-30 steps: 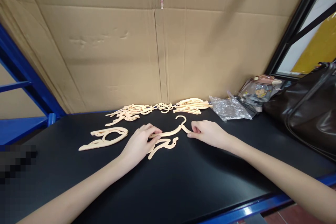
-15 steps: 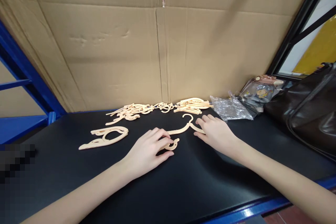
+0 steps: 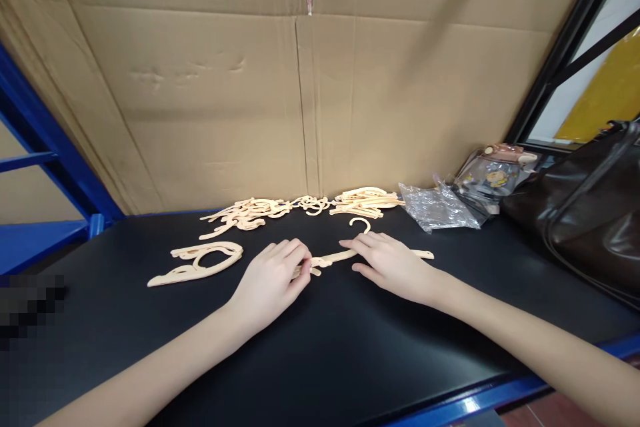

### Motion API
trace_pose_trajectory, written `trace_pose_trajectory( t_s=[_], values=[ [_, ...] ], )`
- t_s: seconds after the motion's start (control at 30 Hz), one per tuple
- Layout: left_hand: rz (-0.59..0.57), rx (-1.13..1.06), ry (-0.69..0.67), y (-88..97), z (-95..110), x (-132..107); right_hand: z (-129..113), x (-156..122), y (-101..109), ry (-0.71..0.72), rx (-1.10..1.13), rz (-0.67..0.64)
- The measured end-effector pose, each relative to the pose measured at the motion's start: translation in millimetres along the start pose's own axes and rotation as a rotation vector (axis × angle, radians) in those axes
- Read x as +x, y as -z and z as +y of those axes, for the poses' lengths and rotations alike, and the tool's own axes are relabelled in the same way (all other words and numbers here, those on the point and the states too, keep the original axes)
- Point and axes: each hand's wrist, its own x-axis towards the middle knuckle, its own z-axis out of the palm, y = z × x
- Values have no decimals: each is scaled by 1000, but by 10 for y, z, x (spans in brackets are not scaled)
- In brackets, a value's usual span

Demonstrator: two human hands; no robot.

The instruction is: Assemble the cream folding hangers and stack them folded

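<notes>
A cream plastic folding hanger [image 3: 334, 256] lies spread out on the black tabletop [image 3: 310, 353], its hook [image 3: 361, 222] pointing away from me. My left hand [image 3: 270, 282] pinches the hanger's left arm between thumb and fingers. My right hand [image 3: 389, 261] lies over the middle of the hanger with its fingers stretched and pressing down; the hanger's right arm tip [image 3: 425, 254] sticks out beyond it. Part of a second cream piece shows under my left fingers.
Folded hangers [image 3: 196, 262] lie at the left. A row of loose cream hangers [image 3: 300, 207] runs along the cardboard wall [image 3: 300, 93]. Clear plastic bags [image 3: 437, 207], a printed pouch [image 3: 493, 177] and a dark brown bag [image 3: 590, 213] sit at the right. A blue shelf frame [image 3: 35, 147] stands at the left.
The hanger's right arm has swung out, so it now lies flat and wide. My right hand moved left over its middle. My left hand shifted slightly along the left arm.
</notes>
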Motion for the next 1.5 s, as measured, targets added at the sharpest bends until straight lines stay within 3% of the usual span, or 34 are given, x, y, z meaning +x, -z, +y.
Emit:
trace_pose_trajectory(
  t_s=[0.2,0.33,0.57,0.83,1.03,1.5],
  values=[
    [-58,-187,269,-5,-45,6,-3,16,29,-22,-25,-20],
    [-67,-176,324,-16,-65,7,-21,23,15,27,18,6],
    [-24,-176,297,-37,-67,18,-19,42,-53,92,113,33],
    [18,-244,176,-62,-79,4,7,79,-69,56,235,30],
    [-38,-143,109,-73,-74,17,-11,74,-47,3,320,42],
    [-50,-162,-16,-35,-39,11,-17,74,-56,-35,365,57]
  ],
)
